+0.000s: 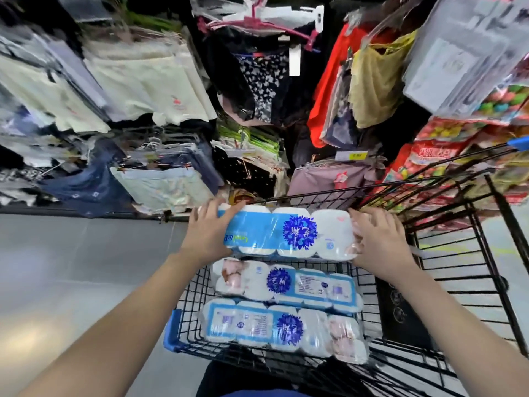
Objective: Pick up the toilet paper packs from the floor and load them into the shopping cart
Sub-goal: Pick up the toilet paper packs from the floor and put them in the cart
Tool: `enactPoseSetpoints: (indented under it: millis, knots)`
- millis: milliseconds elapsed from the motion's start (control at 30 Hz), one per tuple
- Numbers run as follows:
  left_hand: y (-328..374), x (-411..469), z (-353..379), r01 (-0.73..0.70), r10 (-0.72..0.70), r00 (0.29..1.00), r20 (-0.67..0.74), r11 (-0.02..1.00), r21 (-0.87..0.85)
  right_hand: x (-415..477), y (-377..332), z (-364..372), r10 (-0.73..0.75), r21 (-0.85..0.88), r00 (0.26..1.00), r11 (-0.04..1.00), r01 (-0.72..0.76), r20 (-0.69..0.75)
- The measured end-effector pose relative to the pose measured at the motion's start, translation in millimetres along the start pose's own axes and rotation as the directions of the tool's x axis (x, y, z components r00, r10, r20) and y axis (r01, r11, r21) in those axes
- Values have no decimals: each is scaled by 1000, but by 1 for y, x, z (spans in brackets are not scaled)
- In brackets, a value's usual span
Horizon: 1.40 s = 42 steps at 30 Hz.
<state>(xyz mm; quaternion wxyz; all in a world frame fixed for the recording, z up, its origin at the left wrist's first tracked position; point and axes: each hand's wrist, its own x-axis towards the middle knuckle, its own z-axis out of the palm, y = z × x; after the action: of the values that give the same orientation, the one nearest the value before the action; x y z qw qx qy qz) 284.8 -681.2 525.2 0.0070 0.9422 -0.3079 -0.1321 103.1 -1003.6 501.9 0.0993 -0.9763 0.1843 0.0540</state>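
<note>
While I hold the toilet paper pack (286, 233) over the shopping cart (446, 222), my left hand (210, 233) clasps its left end, fingers spread and curled over the far edge, and my right hand (380, 239) wraps the other end likewise. It should be light and squashy under slick film, so end grips suit it. Nearer than my fingers, two more packs (286, 282) lie side by side in the basket. Left of my fingers runs pale grey floor (71, 267); beyond them hang crowded clothing racks (143, 81)
</note>
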Motion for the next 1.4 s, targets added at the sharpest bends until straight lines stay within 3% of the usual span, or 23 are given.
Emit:
enactPoseSetpoints:
  millis: [133, 433, 867, 1033, 1400]
  knots:
    - [-4, 15, 28, -2, 2, 1000, 25, 1000, 20, 13, 3, 33, 12, -13, 1000, 1000, -12, 4]
    - [-7, 37, 80, 4, -10, 996, 84, 997, 72, 30, 2, 89, 99, -180, 982, 981, -69, 163]
    - [-19, 73, 143, 48, -71, 974, 213, 993, 107, 57, -3, 150, 141, -146, 948, 984, -103, 285]
    - [-18, 76, 163, 77, -120, 938, 325, 987, 144, 64, -3, 179, 160, -96, 924, 986, -134, 347]
    - [-13, 63, 153, 148, -160, 873, 461, 987, 62, 50, -8, 183, 158, 52, 909, 980, -192, 385]
